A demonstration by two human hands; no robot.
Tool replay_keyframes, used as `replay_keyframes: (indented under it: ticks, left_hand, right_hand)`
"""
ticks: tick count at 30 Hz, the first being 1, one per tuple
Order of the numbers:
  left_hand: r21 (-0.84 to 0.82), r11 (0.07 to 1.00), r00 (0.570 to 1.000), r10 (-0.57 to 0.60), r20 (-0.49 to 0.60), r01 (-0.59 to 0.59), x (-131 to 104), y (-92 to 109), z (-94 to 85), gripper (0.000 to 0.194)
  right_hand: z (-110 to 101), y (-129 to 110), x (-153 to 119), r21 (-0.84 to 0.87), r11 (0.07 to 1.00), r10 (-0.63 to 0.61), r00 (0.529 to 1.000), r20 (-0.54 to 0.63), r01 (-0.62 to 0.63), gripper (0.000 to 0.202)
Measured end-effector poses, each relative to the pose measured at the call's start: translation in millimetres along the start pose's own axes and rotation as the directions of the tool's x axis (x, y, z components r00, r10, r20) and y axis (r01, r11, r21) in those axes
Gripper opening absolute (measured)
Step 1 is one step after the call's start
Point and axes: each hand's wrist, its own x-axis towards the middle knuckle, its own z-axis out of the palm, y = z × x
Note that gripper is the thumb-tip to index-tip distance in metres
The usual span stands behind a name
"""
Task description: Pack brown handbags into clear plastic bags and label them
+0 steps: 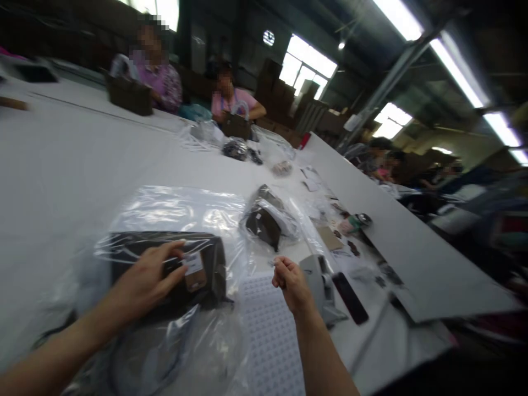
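A dark handbag (132, 247) lies on the table inside a clear plastic bag (190, 206). My left hand (150, 280) rests over it, its thumb and fingers apart on either side of a tag (194, 272) with a white label and a brown lower part. To the right, my right hand (291, 280) is closed in a pinch above a sheet of small printed stickers (270, 335). Something tiny and pale shows at its fingertips, too blurred to name. The handbag's handle shows faintly through the plastic near the front.
Beyond my right hand sits a dark pouch in plastic (264, 225). A grey tape dispenser-like device (315, 286) and a black phone (350, 298) lie right. A jar (355, 221) and small parts line the white table's (61, 165) raised board. Co-workers (159, 82) handle bags across the table.
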Motion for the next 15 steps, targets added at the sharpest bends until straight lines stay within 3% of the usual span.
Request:
replay_keyframes:
  ticks: [2, 4, 7, 9, 12, 15]
  left_hand:
    - [0.216, 0.967, 0.991, 0.133, 0.03, -0.136, 27.4, 22.7, -0.7, 0.04]
    - [0.399, 0.901, 0.984, 0.175, 0.021, -0.169, 49.5, 37.0, -2.3, 0.043]
    - [0.556, 0.805, 0.974, 0.226, 0.03, -0.204, 61.5, 45.0, -7.5, 0.042]
    - [0.619, 0.745, 0.962, 0.267, 0.064, -0.248, 58.7, 43.6, -11.7, 0.038]
    - [0.672, 0.683, 0.951, 0.286, 0.113, -0.285, 50.6, 35.2, -16.7, 0.036]
    - [0.656, 0.706, 0.962, 0.237, 0.137, -0.267, 44.8, 26.1, -18.1, 0.036]
  right_hand:
    - [59.8, -8.2, -19.0, 0.107, 0.994, -0.05, 0.97, 0.24, 0.025, 0.029]
    - [116.9, -5.4, -46.2, 0.2, 0.976, -0.004, 0.911, 0.413, -0.086, 0.031]
    - [177.4, 14.7, -83.8, 0.237, 0.931, 0.133, 0.863, 0.488, -0.278, 0.038]
    - [197.6, 29.9, -99.4, 0.23, 0.921, 0.183, 0.871, 0.455, -0.314, 0.041]
    - [208.7, 46.6, -112.1, 0.203, 0.935, 0.19, 0.892, 0.41, -0.292, 0.043]
    - [216.3, 59.9, -119.1, 0.162, 0.941, 0.213, 0.891, 0.401, -0.298, 0.045]
